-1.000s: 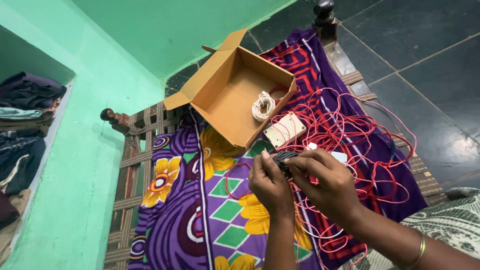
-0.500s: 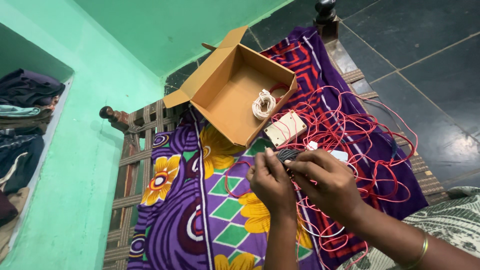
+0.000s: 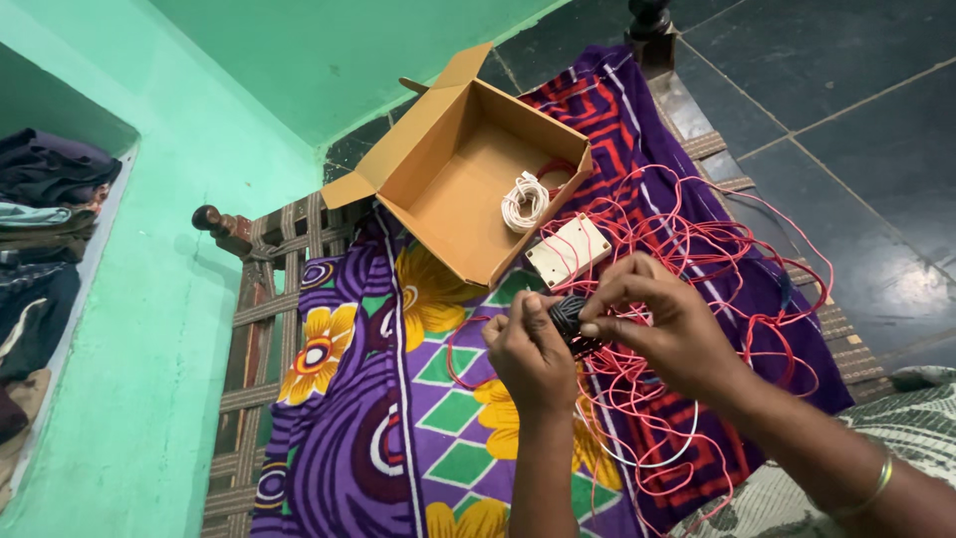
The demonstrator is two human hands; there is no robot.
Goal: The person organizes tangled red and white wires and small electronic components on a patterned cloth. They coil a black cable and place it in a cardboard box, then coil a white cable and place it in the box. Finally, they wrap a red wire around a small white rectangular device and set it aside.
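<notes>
Left hand [image 3: 531,357] and right hand [image 3: 665,324], fingers closed on a small black coil [image 3: 573,321], held above the purple cloth [image 3: 363,418] amid loose red wire [image 3: 697,249], near a cream switch box [image 3: 568,249] and open carton [image 3: 468,174].

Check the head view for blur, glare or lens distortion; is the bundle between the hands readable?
Head view: mostly sharp; the left hand and right hand show slight softness. The black wire bundle between them is dark, its strands barely resolved. Soft glare on the dark floor tiles at right. Wide-angle bending skews the green wall. Even light, a soft shadow inside the cardboard box.
</notes>
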